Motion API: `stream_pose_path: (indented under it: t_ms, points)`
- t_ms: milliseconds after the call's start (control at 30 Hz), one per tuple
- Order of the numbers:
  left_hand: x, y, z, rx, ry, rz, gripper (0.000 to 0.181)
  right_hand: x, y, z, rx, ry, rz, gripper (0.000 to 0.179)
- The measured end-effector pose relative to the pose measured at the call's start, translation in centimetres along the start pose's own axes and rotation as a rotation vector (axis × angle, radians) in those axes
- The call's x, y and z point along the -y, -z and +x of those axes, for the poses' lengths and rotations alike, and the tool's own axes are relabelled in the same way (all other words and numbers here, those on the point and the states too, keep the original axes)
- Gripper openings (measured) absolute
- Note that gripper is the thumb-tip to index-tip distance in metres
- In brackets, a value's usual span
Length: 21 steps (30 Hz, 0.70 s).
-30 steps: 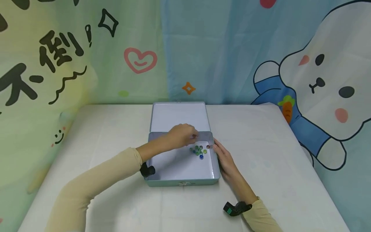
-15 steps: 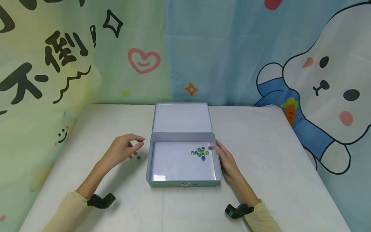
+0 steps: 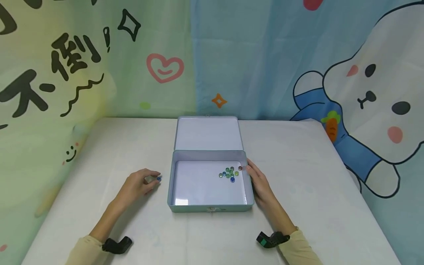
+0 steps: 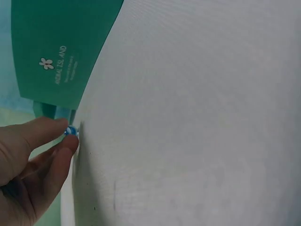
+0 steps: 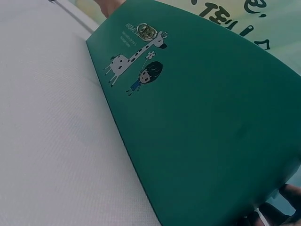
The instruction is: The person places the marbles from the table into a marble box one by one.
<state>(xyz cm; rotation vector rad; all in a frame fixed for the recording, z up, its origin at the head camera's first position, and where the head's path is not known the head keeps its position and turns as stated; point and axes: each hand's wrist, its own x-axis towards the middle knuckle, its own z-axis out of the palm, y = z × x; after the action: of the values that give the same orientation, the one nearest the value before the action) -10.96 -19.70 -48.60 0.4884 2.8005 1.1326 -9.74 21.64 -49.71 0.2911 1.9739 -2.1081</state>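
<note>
My left hand [image 3: 139, 186] pinches a blue marble [image 4: 71, 131] between thumb and fingertips, close over the white table just left of the tin box. The tin box [image 3: 212, 209] is green outside and pale inside, and its lid [image 3: 208, 133] is laid back. Inside it, toward the right, several glass marbles [image 3: 228, 175] in green, blue and yellow lie in a cluster. My right hand [image 3: 260, 184] rests against the box's right wall, fingers at the upper rim, near a brown marble [image 3: 240, 168]. In the right wrist view only some fingertips [image 5: 290, 197] show, at the box's edge.
White cloth covers the table [image 3: 314, 176]. Behind it hangs a printed curtain [image 3: 232, 55] with a cartoon rabbit and a heart. A black wrist camera [image 3: 117, 245] sits on the left forearm, and another camera [image 3: 272, 240] on the right.
The left hand has moved from over the box out to the left and down to the table, where it now pinches the blue marble. The right hand stays at the box's side.
</note>
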Motion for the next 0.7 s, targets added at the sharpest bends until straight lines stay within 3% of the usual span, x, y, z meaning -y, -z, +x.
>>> stream_pose_path:
  t_ms: [700]
  points:
    - [-0.14, -0.67, 0.24, -0.047, -0.028, 0.117, 0.018, 0.01, 0.06, -0.02, 0.005, 0.003, -0.014, 0.056]
